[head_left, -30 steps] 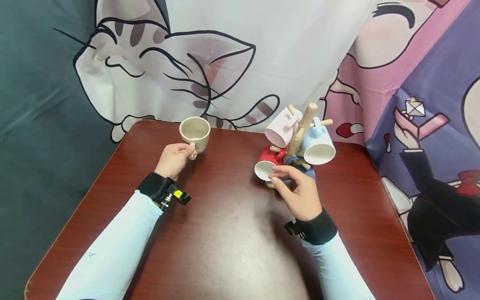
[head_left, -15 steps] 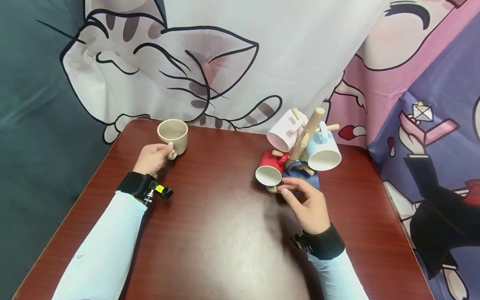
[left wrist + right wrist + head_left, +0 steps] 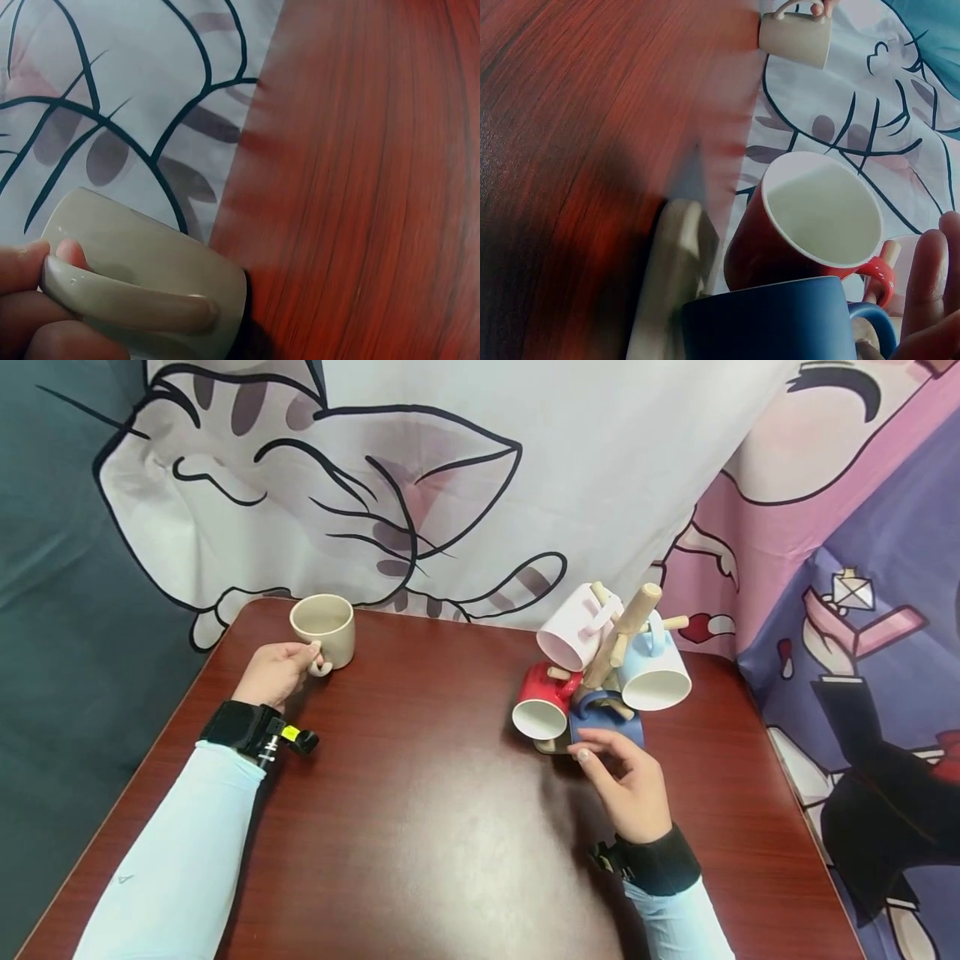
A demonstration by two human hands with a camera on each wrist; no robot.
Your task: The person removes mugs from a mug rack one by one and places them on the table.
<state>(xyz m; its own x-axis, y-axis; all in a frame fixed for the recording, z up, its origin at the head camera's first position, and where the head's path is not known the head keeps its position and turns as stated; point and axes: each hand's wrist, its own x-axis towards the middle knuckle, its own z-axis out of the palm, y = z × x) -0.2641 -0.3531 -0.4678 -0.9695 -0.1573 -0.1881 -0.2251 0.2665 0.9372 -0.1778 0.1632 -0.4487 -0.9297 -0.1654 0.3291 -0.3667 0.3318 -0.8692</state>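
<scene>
At the back left of the table, my left hand (image 3: 275, 674) pinches the handle of a beige mug (image 3: 330, 639), which stands upright; in the left wrist view, thumb and finger meet at the top of that handle. My right hand (image 3: 630, 785) holds nothing, its fingers loosely bent right in front of a dark blue mug (image 3: 626, 727). That mug hangs low on a wooden mug tree (image 3: 637, 610), beside a red mug (image 3: 542, 702). Above them hang a pale pink mug (image 3: 573, 631) and a light blue mug (image 3: 654, 675).
The brown table (image 3: 420, 827) stretches between both arms. Behind it hangs a cloth printed with a cartoon cat (image 3: 202, 518), and a purple and pink printed cloth (image 3: 787, 610) borders the right side. The mug tree's wooden base (image 3: 671, 277) shows in the right wrist view.
My left hand has moved the beige mug leftward along the back of the table. My right hand has drawn back slightly from the red mug, down and to the right. The head view has shifted.
</scene>
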